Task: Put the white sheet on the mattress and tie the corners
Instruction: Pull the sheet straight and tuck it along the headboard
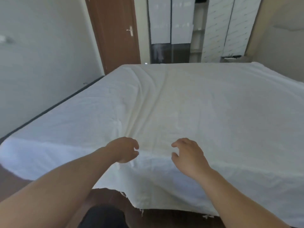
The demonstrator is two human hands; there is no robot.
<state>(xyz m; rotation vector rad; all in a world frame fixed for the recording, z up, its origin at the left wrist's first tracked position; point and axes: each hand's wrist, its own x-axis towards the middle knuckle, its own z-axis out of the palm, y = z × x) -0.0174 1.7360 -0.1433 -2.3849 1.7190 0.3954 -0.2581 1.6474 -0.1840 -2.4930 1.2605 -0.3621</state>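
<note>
Pale walls close in a small bedroom, and the bed fills most of the view. Take the white sheet as the landmark: it is spread over the whole top of the mattress, whose own surface is hidden under it; only a dark strip of the mattress edge shows along the sheet's left side, next to the wall. Long creases run from the sheet's far left corner toward its near edge. Over the near side the cloth hangs down, and its lower hem is ragged and frayed. The sheet's right part runs out of the picture, so the corners there cannot be seen, and no tied corner is visible anywhere.

Over the sheet's near edge, where it bends downward, are both bare hands. The left hand hovers with its fingers loosely curled; they seem to hold nothing, though the tips are partly hidden behind the hand, so whether they brush the cloth cannot be told. The right hand, just beside it with a gap between, has its fingers bent and spread, and it grips no fabric.

Beyond the sheet's far edge stand a brown door with a pale handle and a wardrobe with white fronts, blurred and cut off at the top. Below the hem a dark shape, probably the person's clothing, is hard to make out.
</note>
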